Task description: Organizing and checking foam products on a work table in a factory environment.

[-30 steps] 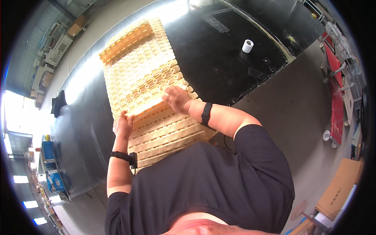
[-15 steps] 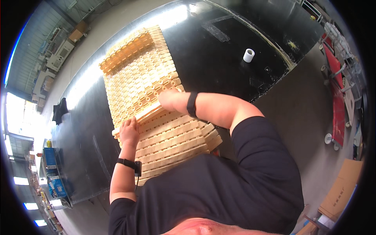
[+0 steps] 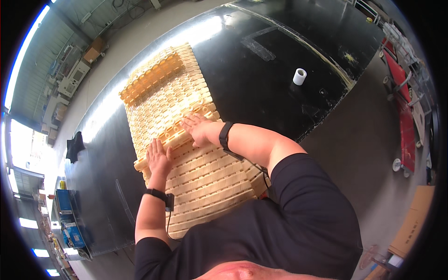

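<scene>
A long beige plastic belt of hinged slats [image 3: 163,112] lies on the black table, its near part [image 3: 210,179] reaching down to my body with the ridged side up. A raised fold crosses its middle, and both hands rest on it. My left hand [image 3: 158,157] lies at the fold's left part, fingers stretched out. Flat on its right part is my right hand [image 3: 197,128], fingers apart and pointing to the left. At the far end another section of the belt stands up as a curled ridge [image 3: 151,79].
A white roll [image 3: 299,76] stands on the black table [image 3: 261,88] at the far right. Black cloth [image 3: 74,147] lies near the left edge. Beyond the right edge are a red cart [image 3: 402,121] and a cardboard sheet [image 3: 410,224]. Blue boxes [image 3: 70,219] stand at the left.
My right hand has opened from a curled grip and now lies flat, slightly left of before. My left fingers have stretched out. The view has shifted a little, so the scene sits lower.
</scene>
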`<state>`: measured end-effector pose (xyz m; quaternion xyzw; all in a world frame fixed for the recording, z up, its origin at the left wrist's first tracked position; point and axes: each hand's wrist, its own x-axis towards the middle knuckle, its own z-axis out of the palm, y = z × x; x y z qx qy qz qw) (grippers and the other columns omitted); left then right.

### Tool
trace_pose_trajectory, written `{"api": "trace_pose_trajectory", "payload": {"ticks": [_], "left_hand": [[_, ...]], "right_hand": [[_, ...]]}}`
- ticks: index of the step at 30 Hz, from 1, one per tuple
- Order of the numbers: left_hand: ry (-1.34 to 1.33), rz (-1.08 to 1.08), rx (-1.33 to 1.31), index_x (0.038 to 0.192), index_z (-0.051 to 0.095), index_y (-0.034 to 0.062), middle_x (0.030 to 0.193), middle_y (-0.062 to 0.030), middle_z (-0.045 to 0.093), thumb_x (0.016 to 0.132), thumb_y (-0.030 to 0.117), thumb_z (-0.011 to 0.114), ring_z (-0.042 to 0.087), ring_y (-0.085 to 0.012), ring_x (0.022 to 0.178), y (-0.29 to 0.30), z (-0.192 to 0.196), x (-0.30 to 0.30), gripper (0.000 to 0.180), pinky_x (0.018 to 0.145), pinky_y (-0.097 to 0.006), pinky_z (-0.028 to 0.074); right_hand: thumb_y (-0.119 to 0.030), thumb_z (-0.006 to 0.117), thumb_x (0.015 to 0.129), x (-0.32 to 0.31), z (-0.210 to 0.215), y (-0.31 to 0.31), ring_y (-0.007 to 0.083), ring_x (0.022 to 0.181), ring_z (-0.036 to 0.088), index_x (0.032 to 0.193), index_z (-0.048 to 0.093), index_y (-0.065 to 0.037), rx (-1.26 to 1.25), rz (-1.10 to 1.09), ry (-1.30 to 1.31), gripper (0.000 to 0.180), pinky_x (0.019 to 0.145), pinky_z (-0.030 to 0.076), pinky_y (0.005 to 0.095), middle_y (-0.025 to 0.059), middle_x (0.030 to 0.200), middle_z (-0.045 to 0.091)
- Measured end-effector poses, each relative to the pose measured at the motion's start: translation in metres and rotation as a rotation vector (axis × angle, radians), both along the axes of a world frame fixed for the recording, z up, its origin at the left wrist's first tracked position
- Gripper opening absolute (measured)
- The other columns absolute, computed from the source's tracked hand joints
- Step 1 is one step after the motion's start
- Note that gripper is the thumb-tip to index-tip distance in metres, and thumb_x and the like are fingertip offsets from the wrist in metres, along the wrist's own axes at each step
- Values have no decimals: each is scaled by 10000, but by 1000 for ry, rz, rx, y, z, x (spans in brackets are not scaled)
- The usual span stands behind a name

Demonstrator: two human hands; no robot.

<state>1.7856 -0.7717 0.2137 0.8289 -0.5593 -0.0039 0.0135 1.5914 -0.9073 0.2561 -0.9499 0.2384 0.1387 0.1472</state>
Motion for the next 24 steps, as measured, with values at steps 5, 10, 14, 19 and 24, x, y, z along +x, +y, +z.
{"api": "trace_pose_trajectory", "payload": {"ticks": [5, 10, 14, 19, 24], "left_hand": [[22, 121, 97, 1470, 239, 73, 1541, -140, 193, 955, 545, 254, 137, -311, 1432, -83, 3, 54, 699, 1149, -458, 104], [-39, 167, -164, 1457, 271, 76, 1482, -140, 316, 948, 503, 352, 221, -311, 1396, -125, 9, 62, 669, 1134, -433, 166], [7, -131, 102, 1394, 392, 148, 1290, -93, 517, 855, 506, 567, 471, -278, 1201, -91, 27, 58, 670, 1070, -399, 292], [-34, -232, 68, 1129, 550, 126, 1075, -97, 609, 708, 275, 777, 575, -288, 1042, -45, 68, 47, 501, 877, -388, 459], [-42, -279, -28, 1124, 551, 103, 1056, -89, 614, 725, 263, 750, 583, -277, 1010, 63, 83, 2, 473, 875, -389, 444]], "right_hand": [[-265, 513, 885, 11, 9, -18, 263, 1451, 58, 1508, 97, -126, -180, -55, -30, 762, 1159, 28, 471, 100, 1569, 98], [-141, 500, 854, 35, 7, -56, 275, 1404, 221, 1493, 176, -153, -106, -155, 56, 716, 1143, 104, 506, 100, 1498, 272], [-118, 550, 840, 38, 3, -67, 253, 1270, 423, 1355, 403, -140, -148, -125, -42, 536, 1061, 279, 473, 92, 1336, 471], [-110, 520, 867, 33, 31, -45, 258, 1102, 563, 1169, 556, -96, -317, 73, -112, 304, 884, 444, 397, 85, 1143, 608], [-121, 504, 855, -32, 43, 38, 279, 997, 597, 985, 582, -73, -315, 138, -395, 159, 828, 471, 390, 121, 963, 635]]}}
